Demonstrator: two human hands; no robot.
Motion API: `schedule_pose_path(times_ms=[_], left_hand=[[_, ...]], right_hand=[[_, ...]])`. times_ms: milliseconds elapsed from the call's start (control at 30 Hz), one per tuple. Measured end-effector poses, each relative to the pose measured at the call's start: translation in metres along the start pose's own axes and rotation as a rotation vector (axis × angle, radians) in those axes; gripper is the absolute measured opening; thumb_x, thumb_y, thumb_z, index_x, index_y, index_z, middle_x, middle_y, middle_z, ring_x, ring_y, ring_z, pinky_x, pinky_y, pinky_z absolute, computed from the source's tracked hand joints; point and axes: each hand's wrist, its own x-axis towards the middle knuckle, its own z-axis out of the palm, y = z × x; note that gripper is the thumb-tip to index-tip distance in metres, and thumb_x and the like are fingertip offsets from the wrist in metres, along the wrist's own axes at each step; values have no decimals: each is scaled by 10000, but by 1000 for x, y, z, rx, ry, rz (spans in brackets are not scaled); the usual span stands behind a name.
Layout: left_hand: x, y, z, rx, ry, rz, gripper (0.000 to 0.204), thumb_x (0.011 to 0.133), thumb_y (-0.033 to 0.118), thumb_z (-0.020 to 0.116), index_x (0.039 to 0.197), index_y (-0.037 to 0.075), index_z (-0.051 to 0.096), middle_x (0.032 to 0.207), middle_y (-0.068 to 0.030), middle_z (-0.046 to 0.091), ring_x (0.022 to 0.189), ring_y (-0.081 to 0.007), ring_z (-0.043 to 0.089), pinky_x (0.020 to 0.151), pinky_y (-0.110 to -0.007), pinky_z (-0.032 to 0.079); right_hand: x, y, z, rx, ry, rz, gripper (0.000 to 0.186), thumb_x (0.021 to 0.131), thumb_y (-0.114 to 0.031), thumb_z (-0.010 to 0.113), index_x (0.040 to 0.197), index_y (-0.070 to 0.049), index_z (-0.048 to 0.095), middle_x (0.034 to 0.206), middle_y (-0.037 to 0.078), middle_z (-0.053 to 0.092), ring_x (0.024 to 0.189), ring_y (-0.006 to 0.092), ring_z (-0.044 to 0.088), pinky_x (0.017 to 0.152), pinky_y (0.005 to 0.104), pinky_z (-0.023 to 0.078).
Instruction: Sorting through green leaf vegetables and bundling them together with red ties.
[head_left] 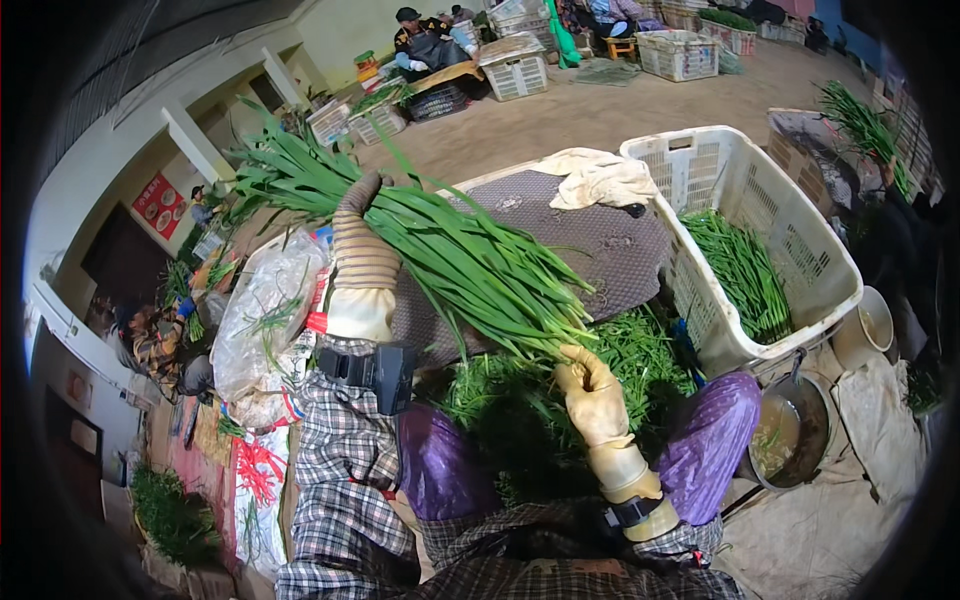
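the person's left hand point(360, 225), in a striped glove, is wrapped closed around a bundle of long green leaves point(470, 255), held slanting above a grey patterned mat point(625, 245). the right hand point(594, 398), in a cream glove, has its fingers curled at the bundle's near right end; whether they grip any stems cannot be told. a crumpled pale cloth point(605, 180) lies at the mat's far edge. right of it, a white crate point(703, 295) holds more greens point(740, 280).
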Motion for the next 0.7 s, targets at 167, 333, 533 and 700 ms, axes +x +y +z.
schedule_pose_path(times_ms=[167, 333, 533, 700], left_hand=[[29, -25, -11, 189, 180, -59, 217, 826, 216, 724, 896, 28, 641, 817, -105, 655, 699, -295, 619, 673, -453, 557], [47, -16, -18, 244, 233, -96, 201, 837, 242, 716, 876, 59, 641, 814, -97, 667, 701, -311, 625, 658, -479, 552], [94, -7, -27, 718, 295, -388, 232, 874, 325, 683, 877, 95, 648, 820, -91, 680, 706, -315, 640, 651, -486, 547], [101, -5, -38, 639, 317, -358, 283, 890, 369, 649, 933, 90, 660, 827, -99, 686, 717, -325, 647, 671, -485, 549]], right_hand=[[8, -10, -16, -371, 126, -259, 443, 903, -276, 646, 1251, -13, 567, 738, 91, 584, 642, 224, 547, 639, 346, 465], [27, -25, -1, -628, 133, -457, 434, 853, -346, 699, 1111, -2, 644, 841, 180, 677, 791, 308, 655, 711, 369, 525], [41, -36, -23, -526, 116, -520, 282, 803, -239, 740, 906, 22, 710, 879, 193, 684, 831, 356, 648, 775, 400, 526], [30, -43, -25, -418, 70, -453, 177, 826, -158, 711, 901, 2, 708, 828, 179, 678, 783, 335, 649, 728, 379, 528]])
